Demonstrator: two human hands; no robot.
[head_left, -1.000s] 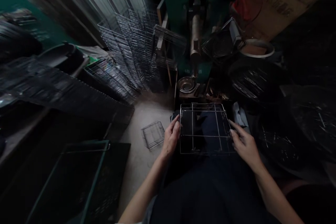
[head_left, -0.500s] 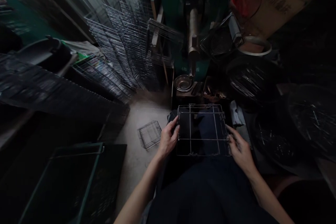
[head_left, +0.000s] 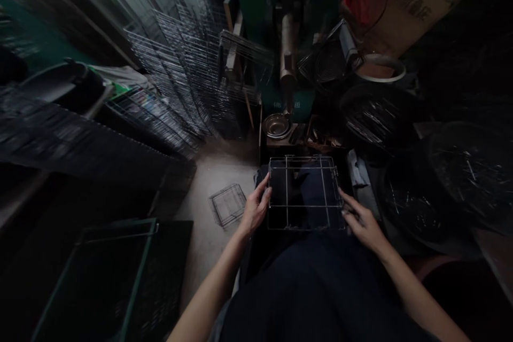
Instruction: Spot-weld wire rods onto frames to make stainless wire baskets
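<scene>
A rectangular wire frame with crossing rods is held flat above my dark-clothed lap. My left hand pinches its left side between thumb and fingers. On the right side, my right hand grips the edge near the lower right corner, thumb and forefinger at the wire. A second wire frame lies on the floor to the left of my left hand. Straight ahead stands a green machine with a metal cylinder pointing down, and a round metal dish sits beneath it.
Stacked wire racks stand at the upper left. Dark tubs with metal rods and small wire pieces are on the right. A green-edged frame is at the lower left, a cardboard box at the upper right.
The view has shifted slightly, so the surroundings sit a little further left. The wire frame is tilted a bit differently, and my right hand has moved slightly inward and up along its edge.
</scene>
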